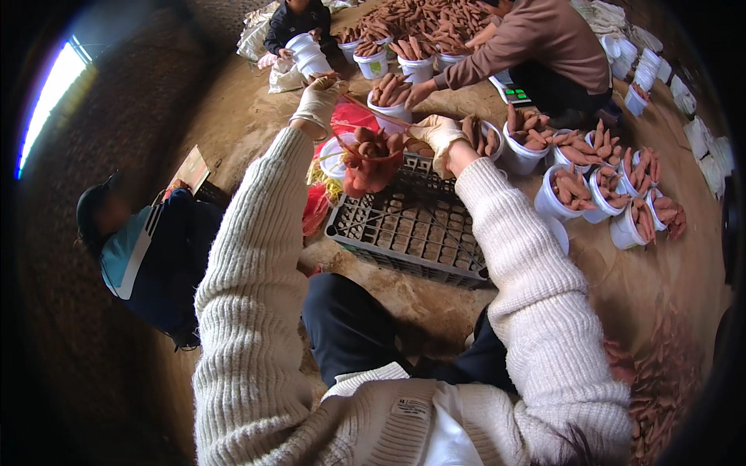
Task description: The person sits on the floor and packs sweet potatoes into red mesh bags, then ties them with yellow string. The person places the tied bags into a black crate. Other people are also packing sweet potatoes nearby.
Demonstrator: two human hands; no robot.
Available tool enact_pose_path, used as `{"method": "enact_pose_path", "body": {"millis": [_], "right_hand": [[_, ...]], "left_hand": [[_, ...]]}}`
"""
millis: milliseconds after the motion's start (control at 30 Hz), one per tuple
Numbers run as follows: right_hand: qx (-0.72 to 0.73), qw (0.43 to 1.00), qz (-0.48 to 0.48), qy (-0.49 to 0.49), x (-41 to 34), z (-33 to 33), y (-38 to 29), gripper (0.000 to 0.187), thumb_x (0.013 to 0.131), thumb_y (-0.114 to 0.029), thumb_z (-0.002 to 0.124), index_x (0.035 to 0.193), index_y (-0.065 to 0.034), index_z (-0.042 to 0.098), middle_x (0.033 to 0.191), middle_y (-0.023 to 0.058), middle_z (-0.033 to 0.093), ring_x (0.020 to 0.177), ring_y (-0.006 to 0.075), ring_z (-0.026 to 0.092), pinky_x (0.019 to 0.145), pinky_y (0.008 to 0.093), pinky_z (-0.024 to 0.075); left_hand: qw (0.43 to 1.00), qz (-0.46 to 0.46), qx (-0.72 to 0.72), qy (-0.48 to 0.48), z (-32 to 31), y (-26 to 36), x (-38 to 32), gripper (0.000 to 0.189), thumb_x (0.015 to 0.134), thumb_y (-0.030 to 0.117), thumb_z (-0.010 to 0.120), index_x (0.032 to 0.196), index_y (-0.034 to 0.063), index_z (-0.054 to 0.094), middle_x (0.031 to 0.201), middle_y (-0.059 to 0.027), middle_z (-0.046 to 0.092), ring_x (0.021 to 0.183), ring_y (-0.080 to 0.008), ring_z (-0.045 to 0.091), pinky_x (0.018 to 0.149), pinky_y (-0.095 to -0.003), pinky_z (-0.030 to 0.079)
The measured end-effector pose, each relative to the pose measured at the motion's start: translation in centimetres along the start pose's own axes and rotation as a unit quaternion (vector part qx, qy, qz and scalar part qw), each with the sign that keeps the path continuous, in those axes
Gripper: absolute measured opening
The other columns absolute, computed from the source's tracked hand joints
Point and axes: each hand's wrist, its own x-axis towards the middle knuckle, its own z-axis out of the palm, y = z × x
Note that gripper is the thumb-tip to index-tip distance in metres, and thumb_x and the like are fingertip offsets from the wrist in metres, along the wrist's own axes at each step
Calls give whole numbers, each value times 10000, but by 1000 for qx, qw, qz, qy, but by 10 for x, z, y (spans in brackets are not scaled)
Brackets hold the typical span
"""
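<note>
Both my hands wear pale gloves below cream knit sleeves. My left hand (320, 102), raised at the upper middle, grips one side of the stretched mouth of a red mesh bag (364, 177). My right hand (440, 140), lower and to the right, grips the other side. Reddish sweet potatoes (377, 143) fill the bag, which hangs between my hands above the far left part of a black plastic crate (408, 233). My fingertips are partly hidden. Just beyond the bag stands a white bucket of sweet potatoes (389, 105), with a co-worker's hand (421, 93) at its rim.
White buckets of sweet potatoes (562, 189) crowd the right. A co-worker (542, 52) crouches beside a digital scale (514, 93); another person (297, 26) holds stacked buckets (308, 53). Someone in a cap (157, 250) sits left. Red mesh bags (315, 209) lie left of the crate.
</note>
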Motion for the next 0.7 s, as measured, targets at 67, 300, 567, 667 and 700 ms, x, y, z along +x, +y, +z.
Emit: {"method": "enact_pose_path", "body": {"millis": [67,300,567,667,700], "right_hand": [[35,998,36,-27,-18,9,4,115,833,-102,723,893,-31,655,808,98,706,658,207,688,606,298,567],[-138,982,119,-42,-81,-94,6,138,816,-110,746,854,-3,668,723,83,670,590,134,633,533,229,508],[-151,981,119,0,-142,-369,68,270,829,-88,611,561,-64,586,527,47,552,438,125,510,402,263,331],[-235,945,200,113,-158,-405,137,215,809,-76,608,594,-64,603,528,57,563,416,145,505,388,276,336],[-206,942,228,135,-159,-423,160,191,822,-105,645,637,-57,625,531,54,573,400,132,493,368,259,338]], "left_hand": [[998,62,7,-25,-25,-14,-2,110,866,163,690,941,93,650,674,53,555,539,-55,464,475,-220,361],[993,-116,6,20,136,16,-121,89,874,157,669,934,103,630,717,47,543,593,-68,449,539,-233,335],[989,-129,17,-64,192,-49,-206,65,908,86,632,859,54,604,803,60,555,750,-32,469,657,-209,391],[988,-149,-12,-29,200,-57,-237,30,912,41,613,908,42,584,850,36,575,775,-47,514,699,-205,419],[987,-161,-21,-12,207,-57,-243,36,913,25,607,931,36,578,868,28,584,788,-54,531,718,-204,429]]}}
